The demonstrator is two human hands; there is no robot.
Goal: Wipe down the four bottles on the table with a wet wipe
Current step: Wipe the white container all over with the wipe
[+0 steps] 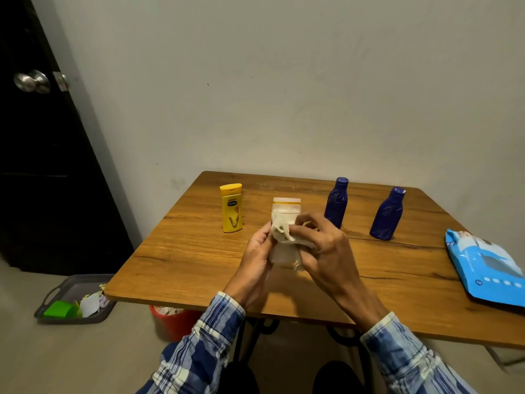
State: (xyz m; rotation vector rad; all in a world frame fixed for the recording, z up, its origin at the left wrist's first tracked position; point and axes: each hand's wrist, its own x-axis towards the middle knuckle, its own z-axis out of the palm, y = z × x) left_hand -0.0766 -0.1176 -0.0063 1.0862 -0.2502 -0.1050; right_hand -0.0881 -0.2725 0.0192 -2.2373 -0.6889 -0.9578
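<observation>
Head view: both hands hold a pale bottle wrapped in a crumpled wet wipe over a wood-grain table.

The left hand curls round the left side of the boxy, matte plastic bottle, which stands upright with its flat ribbed cap on top. The right hand bunches the soft, wrinkled wipe against the bottle's front, fingers bent over it. Behind, a glossy yellow bottle with a wedge-shaped cap stands to the left. Two dark blue bottles, one nearer the middle and one further right, stand to the right, round-shouldered with narrow necks. A shiny blue wipes pack lies flat at the table's right edge. On the floor sit a grey tray and a red bucket.
</observation>
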